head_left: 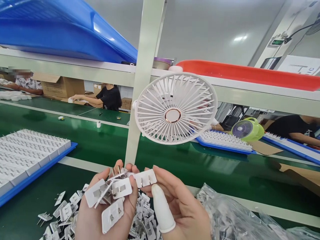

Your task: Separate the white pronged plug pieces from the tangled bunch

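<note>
My left hand is cupped palm up around several white plug plates with metal prongs, lying at mixed angles. Between the fingers of my right hand is a single white plug plate, its two prongs showing; its left end meets the left fingertips. A white finger cover sits on my right thumb. Beneath both hands spreads a loose pile of the same plug plates on the green bench. Part of the pile is hidden by my hands.
At left stands a blue tray of white pronged blocks. A clear plastic bag lies at right. A white fan hangs on the post ahead. Across the belt are another tray, a green fan and co-workers.
</note>
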Demonstrator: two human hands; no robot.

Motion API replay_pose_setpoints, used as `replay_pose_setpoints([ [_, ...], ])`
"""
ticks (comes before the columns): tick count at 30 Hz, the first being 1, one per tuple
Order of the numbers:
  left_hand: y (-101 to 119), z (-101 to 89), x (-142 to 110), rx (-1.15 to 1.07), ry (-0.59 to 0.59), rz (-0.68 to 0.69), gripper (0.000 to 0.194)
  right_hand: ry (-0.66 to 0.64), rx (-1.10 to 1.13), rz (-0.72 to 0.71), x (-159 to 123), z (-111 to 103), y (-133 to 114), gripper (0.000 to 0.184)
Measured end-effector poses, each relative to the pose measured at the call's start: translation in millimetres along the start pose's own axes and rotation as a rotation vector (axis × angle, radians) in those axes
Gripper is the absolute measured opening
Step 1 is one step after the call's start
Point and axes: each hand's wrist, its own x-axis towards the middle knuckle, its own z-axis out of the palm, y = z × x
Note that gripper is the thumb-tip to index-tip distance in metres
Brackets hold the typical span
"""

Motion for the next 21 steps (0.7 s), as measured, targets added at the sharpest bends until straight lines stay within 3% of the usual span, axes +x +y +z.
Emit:
replay_pose_setpoints([
  [4,1,-5.2,2,0.109,-0.042,0.093,0.014,-0.009,-0.017,0.023,0,0,2,0.027],
  [10,3,-13.9,6,0.138,-0.104,0.055,0.011,-0.048,-0.033,0.016,0,-1,6,0.024],
  [18,9,-8.3,-3,-0.048,0.046,-0.135,0.019,-0.060,-0.060,-0.198,-3,-6,8,0.024],
  [21,17,-17.5,16,-0.038,-0.090,-0.180,0.020,-0.002,-0.110,-0.343,-13,-16,-8,0.038],
])
